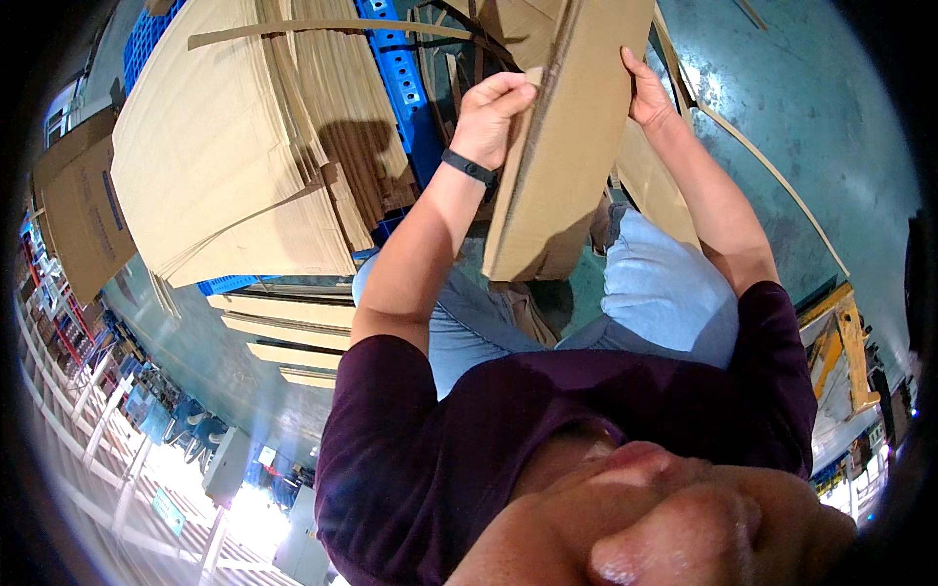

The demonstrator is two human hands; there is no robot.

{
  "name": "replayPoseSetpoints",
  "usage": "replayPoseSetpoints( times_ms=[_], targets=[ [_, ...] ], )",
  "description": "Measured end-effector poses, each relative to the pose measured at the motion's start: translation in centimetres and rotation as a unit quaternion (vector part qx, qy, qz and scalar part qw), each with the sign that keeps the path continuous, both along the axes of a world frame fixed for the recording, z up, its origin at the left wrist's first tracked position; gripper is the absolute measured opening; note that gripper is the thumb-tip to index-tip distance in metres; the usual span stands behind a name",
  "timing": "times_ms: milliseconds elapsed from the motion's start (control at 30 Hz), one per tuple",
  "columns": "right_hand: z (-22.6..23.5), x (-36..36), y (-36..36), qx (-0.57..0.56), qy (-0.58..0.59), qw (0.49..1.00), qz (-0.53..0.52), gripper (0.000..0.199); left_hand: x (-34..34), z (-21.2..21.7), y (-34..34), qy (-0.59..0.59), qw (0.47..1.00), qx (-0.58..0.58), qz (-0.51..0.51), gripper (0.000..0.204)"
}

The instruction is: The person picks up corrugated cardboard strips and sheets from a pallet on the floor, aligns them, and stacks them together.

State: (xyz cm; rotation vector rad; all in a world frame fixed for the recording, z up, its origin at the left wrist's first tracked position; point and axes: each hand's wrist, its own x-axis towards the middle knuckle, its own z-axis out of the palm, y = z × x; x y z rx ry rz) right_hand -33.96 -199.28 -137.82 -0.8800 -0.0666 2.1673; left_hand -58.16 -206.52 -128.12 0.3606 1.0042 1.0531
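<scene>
A long bundle of flat brown cardboard sheets (584,137) stands tilted between my hands, above my knees. My left hand (491,115), with a black band at the wrist, is closed on its left edge, thumb over the top side. On the opposite edge sits my right hand (650,96), its thumb up along the side and its other fingers hidden behind the cardboard. The bundle's lower end hangs in front of my legs. How many sheets it holds I cannot tell.
On my left, a tall stack of flat cardboard (220,146) lies on a blue plastic pallet (403,83), with a loose cardboard strip (322,26) across it. More strips (293,332) lie below. A cardboard box (86,210) stands far left, a yellow metal frame (842,347) at right.
</scene>
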Motion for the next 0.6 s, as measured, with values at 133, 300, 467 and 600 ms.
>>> replayPoseSetpoints(
  times_ms=[133, 300, 467, 600],
  targets=[
    [0.1, -1.3, 0.5, 0.050, -0.002, 0.999, 0.020, 0.043, -0.1, 1.9, -0.9, 0.283, 0.948, 0.145, 0.013, 0.007],
    [1.0, -2.1, 0.1, 0.071, 0.003, 0.996, 0.051, 0.040, -0.2, 3.0, -2.6, 0.399, 0.897, 0.190, 0.012, 0.007],
    [1.7, -2.6, 0.4, 0.096, -0.058, 0.991, 0.072, 0.044, -1.7, 1.3, -3.1, 0.099, 0.993, 0.069, -0.005, 0.013],
    [1.9, -2.6, 0.7, 0.120, -0.082, 0.985, 0.097, 0.046, -3.5, 2.3, -0.6, 0.303, 0.897, 0.144, -0.287, 0.015]
  ],
)
